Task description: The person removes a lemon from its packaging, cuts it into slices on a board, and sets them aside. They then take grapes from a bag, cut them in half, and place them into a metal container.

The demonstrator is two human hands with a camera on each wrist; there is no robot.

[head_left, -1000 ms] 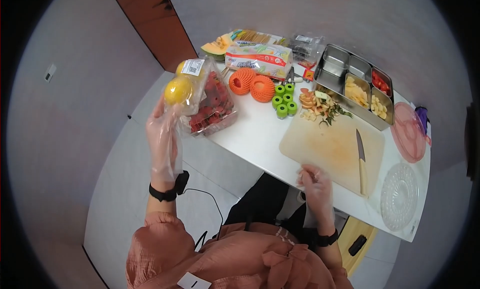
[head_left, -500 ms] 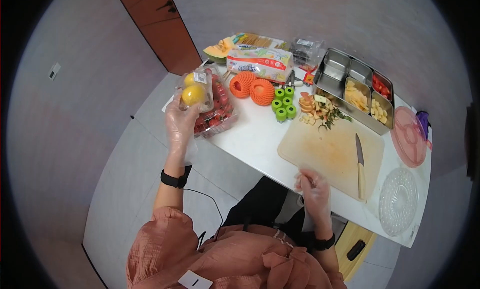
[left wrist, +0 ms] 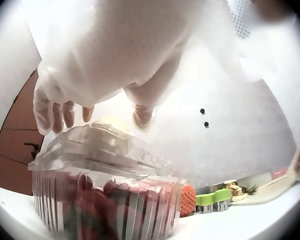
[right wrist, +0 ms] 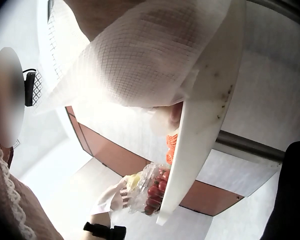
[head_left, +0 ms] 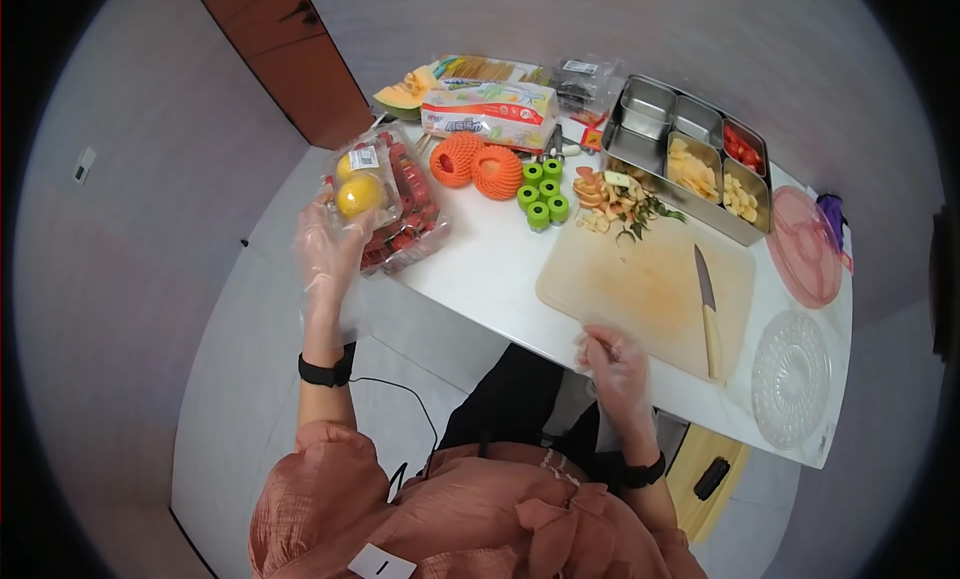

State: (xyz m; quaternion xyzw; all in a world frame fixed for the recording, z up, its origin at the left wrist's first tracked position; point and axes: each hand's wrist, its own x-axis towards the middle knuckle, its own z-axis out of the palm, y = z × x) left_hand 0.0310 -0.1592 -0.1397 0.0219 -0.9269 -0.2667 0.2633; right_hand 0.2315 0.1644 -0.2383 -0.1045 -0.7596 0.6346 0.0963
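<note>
Clear gloves point(head_left: 622, 387) and black wristbands point(head_left: 322, 371) are worn.

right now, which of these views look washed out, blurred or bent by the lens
Head: black fisheye rim, the tiled floor curving at its left edge, the knife on the cutting board fairly clear; left wrist: the gloved left hand washed out pale; right wrist: blown-out whites left of centre, a smooth oval blur at the left edge.

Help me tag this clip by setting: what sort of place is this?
Probably an indoor food-prep spot, though home or business I cannot tell. A knife lies on a board, a metal tray holds what looks like cut fruit, and boxed red fruit sits at the left.
</note>
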